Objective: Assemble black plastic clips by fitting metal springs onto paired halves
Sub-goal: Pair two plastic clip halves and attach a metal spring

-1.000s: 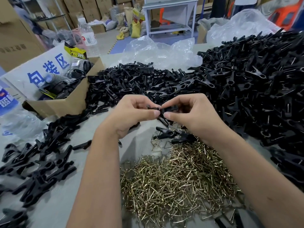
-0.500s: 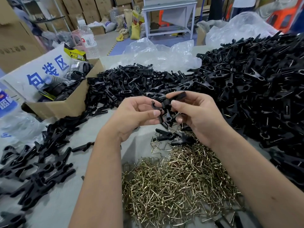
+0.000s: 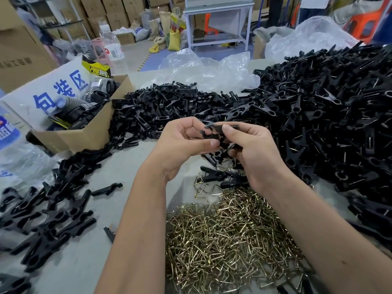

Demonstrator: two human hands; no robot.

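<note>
Nearest lies the heap of metal springs. Just beyond it, the left hand and right hand both pinch a black clip, perhaps two halves. Behind the springs lie piled black clips.

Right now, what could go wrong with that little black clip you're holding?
1. The clip is only pinched between the fingertips of the left hand and right hand; it might slip and fall.
2. It is held right above the springs, so if dropped, its halves could get lost among them.
3. The big pile sits close to the right arm; a bump might knock clips down.
</note>
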